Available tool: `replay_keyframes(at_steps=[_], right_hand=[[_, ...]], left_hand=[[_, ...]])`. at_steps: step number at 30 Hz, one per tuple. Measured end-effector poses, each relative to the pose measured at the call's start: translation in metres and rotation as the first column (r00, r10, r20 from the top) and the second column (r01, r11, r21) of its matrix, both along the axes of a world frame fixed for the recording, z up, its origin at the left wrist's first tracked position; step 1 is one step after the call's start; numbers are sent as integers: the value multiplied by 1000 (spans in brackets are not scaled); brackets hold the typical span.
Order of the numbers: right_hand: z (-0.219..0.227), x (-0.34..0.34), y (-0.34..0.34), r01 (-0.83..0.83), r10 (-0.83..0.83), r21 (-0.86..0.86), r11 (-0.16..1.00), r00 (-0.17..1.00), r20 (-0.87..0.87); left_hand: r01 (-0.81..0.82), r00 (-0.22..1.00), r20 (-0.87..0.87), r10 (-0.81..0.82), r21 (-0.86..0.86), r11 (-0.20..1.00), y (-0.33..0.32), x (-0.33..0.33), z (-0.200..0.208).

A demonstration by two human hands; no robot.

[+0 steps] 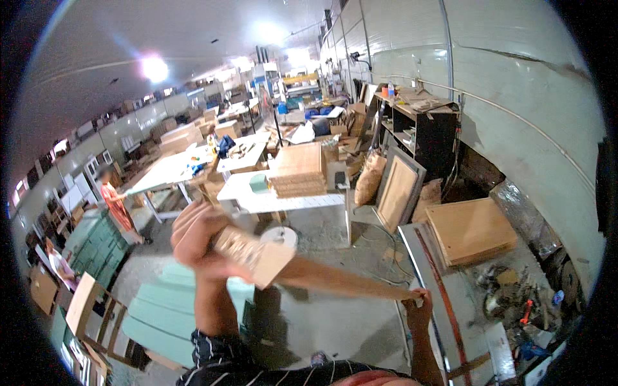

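Note:
A long, narrow wooden board (341, 278) is held up in front of me, slanting down from left to right. My left hand (198, 239) is closed around its left end, which looms large and shows a pale, rough face. At the other end, the fingers of my right hand (420, 300) are closed on the board beside the workbench (438, 321). The board is slightly blurred.
Green boards (154, 312) are stacked low on my left. A stack of wooden panels (473, 228) lies on the right bench near a red-handled tool (526, 312). Ahead, a white table (244, 193) carries more panels (299, 168). A person (116, 202) stands far left.

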State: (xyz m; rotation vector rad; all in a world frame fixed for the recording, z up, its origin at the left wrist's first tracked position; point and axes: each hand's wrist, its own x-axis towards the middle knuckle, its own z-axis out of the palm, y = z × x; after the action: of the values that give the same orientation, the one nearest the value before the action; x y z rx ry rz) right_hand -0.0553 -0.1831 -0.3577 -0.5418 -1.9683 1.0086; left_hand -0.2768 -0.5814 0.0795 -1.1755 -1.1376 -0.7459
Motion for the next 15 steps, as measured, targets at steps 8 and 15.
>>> replay_keyframes(at_steps=[8,15], right_hand=[[20,-190,-168,-594,379,-792,140,771,-512],[125,-289,-221,-676,136,-432,-598,445,-885]], left_hand=[[-148,988,46,144,86,985,-115,-52,7],[-433,901,-16,432,-44,900,-169,-78,19]])
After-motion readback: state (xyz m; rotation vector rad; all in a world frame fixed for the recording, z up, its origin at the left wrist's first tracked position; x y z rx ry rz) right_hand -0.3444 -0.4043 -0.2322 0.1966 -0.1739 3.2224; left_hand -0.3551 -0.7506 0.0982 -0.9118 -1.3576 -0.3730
